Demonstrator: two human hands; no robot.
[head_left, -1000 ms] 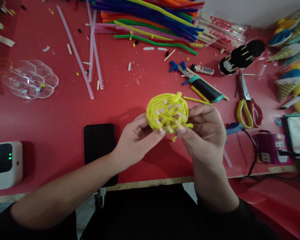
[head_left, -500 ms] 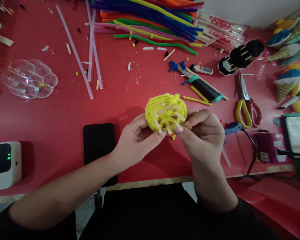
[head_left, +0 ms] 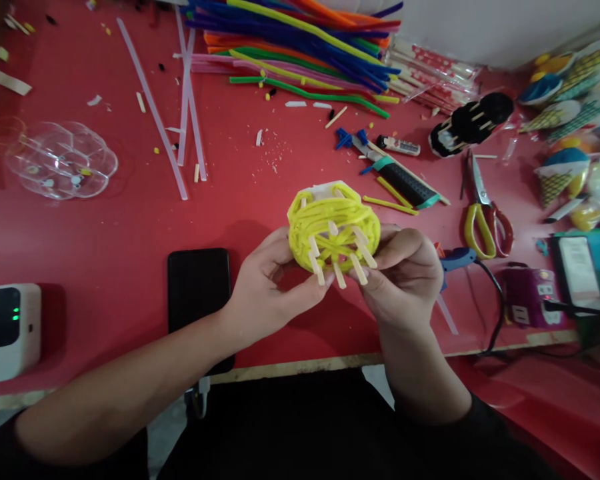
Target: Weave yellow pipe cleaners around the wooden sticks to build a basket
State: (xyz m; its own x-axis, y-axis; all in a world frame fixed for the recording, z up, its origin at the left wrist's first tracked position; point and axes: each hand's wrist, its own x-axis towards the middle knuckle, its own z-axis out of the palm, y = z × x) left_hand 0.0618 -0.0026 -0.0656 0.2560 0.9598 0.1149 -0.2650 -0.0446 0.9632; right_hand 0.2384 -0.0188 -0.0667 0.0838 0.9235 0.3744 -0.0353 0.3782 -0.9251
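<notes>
Right at our grip sits the yellow basket (head_left: 334, 220), held off the red table (head_left: 130, 240): left hand (head_left: 265, 288) and right hand (head_left: 405, 275) both pinch its near rim. Weaving looks midway, we judge; another round needs those sticks (head_left: 339, 273) below our grip steadied.

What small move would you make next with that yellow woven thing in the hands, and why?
Probably push the yellow strands snug along the pale sticks. The left hand and right hand both pinch the yellow woven piece at its near edge, held above the red table. Several sticks jut out bare past the weave there, so the winding may need seating.
</notes>
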